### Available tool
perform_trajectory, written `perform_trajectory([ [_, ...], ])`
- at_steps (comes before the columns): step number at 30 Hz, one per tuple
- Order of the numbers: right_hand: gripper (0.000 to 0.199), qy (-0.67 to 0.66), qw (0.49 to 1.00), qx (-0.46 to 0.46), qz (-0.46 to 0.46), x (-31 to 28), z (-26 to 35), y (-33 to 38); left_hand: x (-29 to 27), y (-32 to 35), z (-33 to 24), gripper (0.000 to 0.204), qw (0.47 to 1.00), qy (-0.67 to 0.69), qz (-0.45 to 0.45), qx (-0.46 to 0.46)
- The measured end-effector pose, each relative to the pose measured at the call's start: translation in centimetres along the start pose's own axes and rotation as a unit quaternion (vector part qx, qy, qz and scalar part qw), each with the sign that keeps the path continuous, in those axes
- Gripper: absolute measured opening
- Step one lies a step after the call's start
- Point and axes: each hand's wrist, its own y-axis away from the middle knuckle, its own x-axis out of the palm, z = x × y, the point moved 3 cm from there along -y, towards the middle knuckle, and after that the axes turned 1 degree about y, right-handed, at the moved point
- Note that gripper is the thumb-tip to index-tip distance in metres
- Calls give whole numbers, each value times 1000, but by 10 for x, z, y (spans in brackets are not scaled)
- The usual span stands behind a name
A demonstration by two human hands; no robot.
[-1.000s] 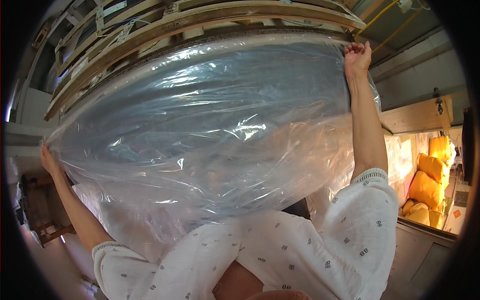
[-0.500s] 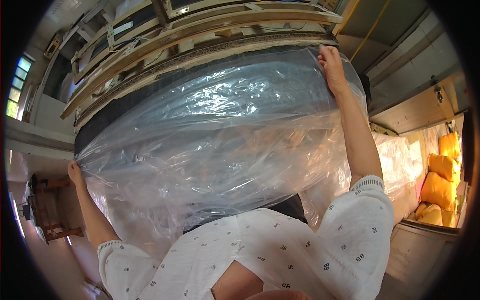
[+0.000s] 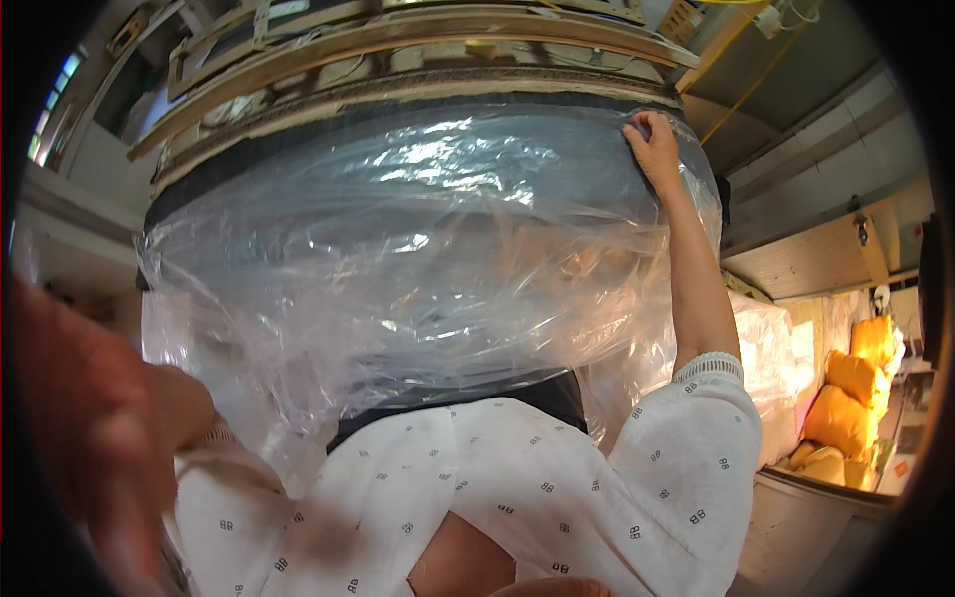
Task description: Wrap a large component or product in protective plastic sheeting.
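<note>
A large clear plastic sheet (image 3: 428, 269) is spread over a wide dark surface (image 3: 229, 154) in front of me, wrinkled and glossy, its near part hanging down toward my waist. At the far right of the sheet rests my right hand (image 3: 654, 146), its thumb apart from the loosely bent fingers. My left hand (image 3: 95, 418) is raised close to the camera at the left edge, large and blurred, off the sheet; its fingers are smeared by motion. The sheet's left corner (image 3: 151, 261) lies loose over the dark surface's edge.
Wooden rails and frames (image 3: 398, 45) run along the far side of the surface. Plastic-wrapped material (image 3: 766, 333) and yellow bundles (image 3: 846, 408) sit at the right, near a wooden panel (image 3: 816, 249). A yellow cord (image 3: 756, 80) hangs at the upper right.
My left hand has let go of the sheet's left corner and come up close to the camera. My right hand has loosened from a fist and sits slightly lower on the sheet.
</note>
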Motion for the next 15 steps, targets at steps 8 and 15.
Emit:
perform_trajectory([
  [8, 18, 28, 998, -49, -3, -5, 3, -3, -159, -20, -51, 31, 984, -89, 5, 153],
  [15, 13, 28, 996, -81, -3, -7, 2, 11, -35, 24, -50, 27, 911, -104, 66, 394],
])
